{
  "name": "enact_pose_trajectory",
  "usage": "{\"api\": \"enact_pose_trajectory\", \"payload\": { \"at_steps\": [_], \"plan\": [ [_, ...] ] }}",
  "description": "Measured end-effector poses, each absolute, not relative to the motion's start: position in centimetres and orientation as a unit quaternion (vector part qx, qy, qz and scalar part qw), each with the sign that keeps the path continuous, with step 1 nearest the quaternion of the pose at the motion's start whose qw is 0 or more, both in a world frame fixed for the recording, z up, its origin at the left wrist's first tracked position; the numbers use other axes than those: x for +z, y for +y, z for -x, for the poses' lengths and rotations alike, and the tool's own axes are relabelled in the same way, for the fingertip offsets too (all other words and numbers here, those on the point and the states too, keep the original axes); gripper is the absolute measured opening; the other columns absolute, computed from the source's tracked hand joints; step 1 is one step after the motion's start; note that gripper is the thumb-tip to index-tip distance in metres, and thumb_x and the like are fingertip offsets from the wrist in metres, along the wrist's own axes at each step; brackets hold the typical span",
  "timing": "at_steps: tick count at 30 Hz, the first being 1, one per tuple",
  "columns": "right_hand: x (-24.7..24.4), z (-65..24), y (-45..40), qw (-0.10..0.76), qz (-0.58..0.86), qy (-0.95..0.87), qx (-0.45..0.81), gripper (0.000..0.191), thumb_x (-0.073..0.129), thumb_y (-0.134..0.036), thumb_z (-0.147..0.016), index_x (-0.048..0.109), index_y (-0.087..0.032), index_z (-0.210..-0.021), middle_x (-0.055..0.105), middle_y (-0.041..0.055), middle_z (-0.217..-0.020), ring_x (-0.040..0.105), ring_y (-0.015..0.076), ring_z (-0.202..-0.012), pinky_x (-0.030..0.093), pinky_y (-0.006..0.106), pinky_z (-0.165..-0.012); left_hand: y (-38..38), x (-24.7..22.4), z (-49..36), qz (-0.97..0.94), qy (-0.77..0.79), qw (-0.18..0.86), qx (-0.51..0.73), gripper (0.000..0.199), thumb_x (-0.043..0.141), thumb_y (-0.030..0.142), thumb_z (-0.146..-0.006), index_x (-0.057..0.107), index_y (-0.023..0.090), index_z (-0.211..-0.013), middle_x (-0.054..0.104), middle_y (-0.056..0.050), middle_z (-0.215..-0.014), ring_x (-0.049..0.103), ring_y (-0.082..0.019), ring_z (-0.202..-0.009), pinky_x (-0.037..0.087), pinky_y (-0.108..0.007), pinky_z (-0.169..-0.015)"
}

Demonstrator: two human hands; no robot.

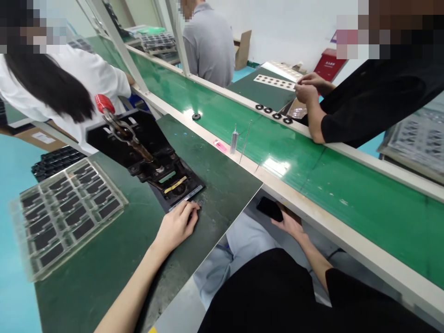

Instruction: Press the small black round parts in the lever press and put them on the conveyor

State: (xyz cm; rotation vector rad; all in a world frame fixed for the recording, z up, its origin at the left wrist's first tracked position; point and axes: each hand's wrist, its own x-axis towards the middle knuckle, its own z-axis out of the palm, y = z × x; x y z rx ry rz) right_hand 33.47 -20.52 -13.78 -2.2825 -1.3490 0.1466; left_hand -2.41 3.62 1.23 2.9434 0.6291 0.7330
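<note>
L hand (pixel 176 226) held curled, fingertips placed on front edge of black toggle-clamp fixture (pixel 149 138), which sits on green mat surface (pixel 225 194); R hand (pixel 289 225) held open, just beside black phone (pixel 269 209)

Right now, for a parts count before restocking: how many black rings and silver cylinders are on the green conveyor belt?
Black rings: 5
Silver cylinder: 1
Total: 6
</note>
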Motion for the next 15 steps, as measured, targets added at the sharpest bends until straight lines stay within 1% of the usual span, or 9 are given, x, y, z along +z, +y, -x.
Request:
{"api": "enact_pose_trajectory", "payload": {
  "at_steps": [1, 3, 6, 8, 13, 15],
  "plan": [
    [-14.2, -33.6, -20.5, 0.226, 0.838, -0.495, 0.051, 0.018, 0.078, -0.037, -0.074, 0.072, -0.027, -0.088, 0.075, 0.0088, -0.087, 0.07, 0.0321, -0.086, 0.057, 0.037, -0.075, 3.6, 1.3, 2.4, -0.95, 0.204, 0.02, 0.235, 0.015, 0.044, 0.021, -0.106, 0.059, 0.019, -0.103, 0.067, -0.002, -0.088, 0.068, -0.015, -0.073, 0.053, -0.024, -0.068],
    [-14.6, -33.9, -20.4, 0.2, 0.844, -0.496, 0.044, 0.021, 0.072, -0.04, -0.075, 0.072, -0.026, -0.091, 0.077, 0.0097, -0.088, 0.07, 0.0323, -0.085, 0.056, 0.037, -0.076, 3.6, 1.3, 2.4, -0.95, 0.205, 0.019, 0.234, 0.015, 0.044, 0.02, -0.106, 0.059, 0.019, -0.102, 0.068, -0.003, -0.088, 0.068, -0.015, -0.072, 0.052, -0.024, -0.066],
    [-14.9, -34.3, -20.1, 0.165, 0.851, -0.497, 0.036, 0.029, 0.065, -0.045, -0.079, 0.072, -0.024, -0.098, 0.078, 0.0128, -0.1, 0.07, 0.0332, -0.093, 0.055, 0.038, -0.086, 3.6, 1.4, 2.4, -0.949, 0.205, 0.023, 0.237, 0.015, 0.044, 0.019, -0.106, 0.059, 0.019, -0.102, 0.068, -0.003, -0.089, 0.068, -0.015, -0.072, 0.052, -0.024, -0.066],
    [-15.0, -34.5, -20.0, 0.143, 0.855, -0.497, 0.036, 0.032, 0.062, -0.045, -0.081, 0.072, -0.023, -0.102, 0.078, 0.0138, -0.103, 0.069, 0.0329, -0.096, 0.053, 0.038, -0.091, 3.6, 1.5, 2.4, -0.949, 0.204, 0.027, 0.239, 0.015, 0.045, 0.02, -0.106, 0.059, 0.019, -0.101, 0.069, -0.003, -0.089, 0.068, -0.015, -0.072, 0.052, -0.023, -0.066],
    [-15.5, -34.5, -19.8, 0.097, 0.859, -0.5, 0.043, 0.031, 0.064, -0.047, -0.087, 0.072, -0.021, -0.102, 0.077, 0.0134, -0.106, 0.068, 0.0312, -0.105, 0.052, 0.035, -0.096, 3.7, 1.5, 2.5, -0.949, 0.208, 0.033, 0.234, 0.015, 0.045, 0.021, -0.105, 0.06, 0.02, -0.101, 0.07, -0.003, -0.091, 0.069, -0.015, -0.074, 0.054, -0.024, -0.068],
    [-15.4, -34.3, -19.6, 0.087, 0.859, -0.503, 0.039, 0.031, 0.068, -0.047, -0.09, 0.072, -0.02, -0.103, 0.076, 0.0121, -0.108, 0.067, 0.0294, -0.107, 0.053, 0.036, -0.096, 3.7, 1.5, 2.5, -0.949, 0.212, 0.036, 0.23, 0.016, 0.045, 0.022, -0.105, 0.06, 0.02, -0.101, 0.07, -0.003, -0.091, 0.07, -0.015, -0.074, 0.055, -0.024, -0.069]
  ]
}}
